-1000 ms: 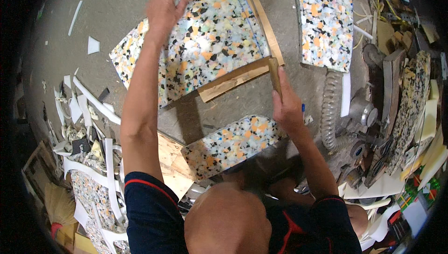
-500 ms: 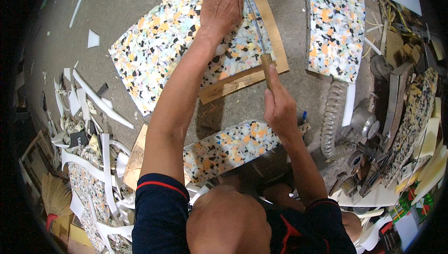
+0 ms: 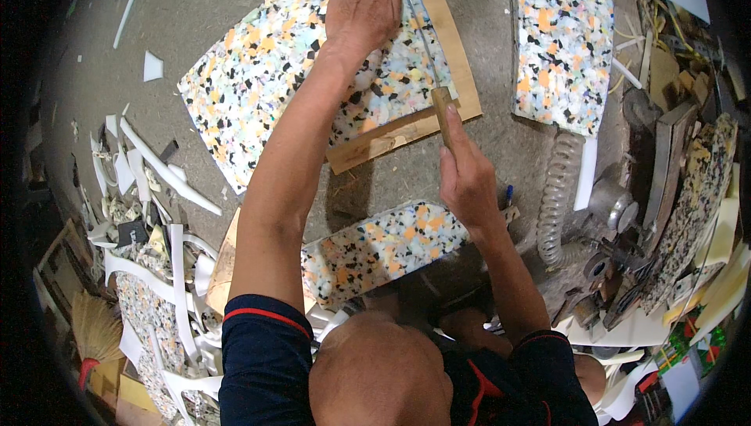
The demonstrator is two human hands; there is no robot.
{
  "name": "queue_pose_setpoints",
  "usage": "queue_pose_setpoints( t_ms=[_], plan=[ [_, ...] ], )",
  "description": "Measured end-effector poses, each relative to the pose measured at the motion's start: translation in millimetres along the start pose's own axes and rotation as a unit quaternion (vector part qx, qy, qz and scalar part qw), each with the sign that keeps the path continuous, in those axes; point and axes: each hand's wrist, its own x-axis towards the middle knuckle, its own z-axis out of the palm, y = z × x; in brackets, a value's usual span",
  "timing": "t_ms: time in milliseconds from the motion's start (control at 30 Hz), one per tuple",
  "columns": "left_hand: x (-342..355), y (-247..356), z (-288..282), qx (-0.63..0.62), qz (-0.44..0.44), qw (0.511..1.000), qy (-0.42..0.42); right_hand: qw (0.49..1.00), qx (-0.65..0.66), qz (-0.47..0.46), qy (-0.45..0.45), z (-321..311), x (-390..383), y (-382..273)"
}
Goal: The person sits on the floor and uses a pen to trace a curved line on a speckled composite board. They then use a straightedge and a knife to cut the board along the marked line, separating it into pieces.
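Note:
A thick speckled foam sheet (image 3: 242,86), mottled white, orange and black, lies on a wooden board (image 3: 399,135) on the ground. My left hand (image 3: 364,11) presses flat on the sheet's upper part, fingers stretched out. In my right hand (image 3: 469,176) is the wooden handle of a long, thin-bladed knife (image 3: 429,54), the index finger laid along the handle. Its blade runs up and to the left along the sheet's right side, just right of my left hand. Whether the blade is sunk into the foam is hard to see. The blade's far end lies near the top edge.
Another speckled foam piece (image 3: 562,46) lies to the right, above a clear coiled hose (image 3: 551,199). A smaller foam block (image 3: 383,250) sits close to my body. White offcuts (image 3: 168,168) and a straw broom (image 3: 95,324) are at left; metal parts (image 3: 614,207) crowd the right.
The whole view has shifted slightly to the left. Both hands keep nearly the same places, the left flat on the foam sheet and the right on the knife handle.

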Motion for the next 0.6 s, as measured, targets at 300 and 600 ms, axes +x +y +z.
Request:
queue_pose_setpoints(
  t_ms=[300,600],
  plan=[
    [0,2,-5,-0.021,-0.007,1.0,-0.001,0.999,-0.003,0.033,-0.013,-3,0,-3],
    [1,-2,5,-0.022,0.002,1.0,-0.006,0.996,0.021,0.081,-0.034,-12,7,-16]
  ],
)
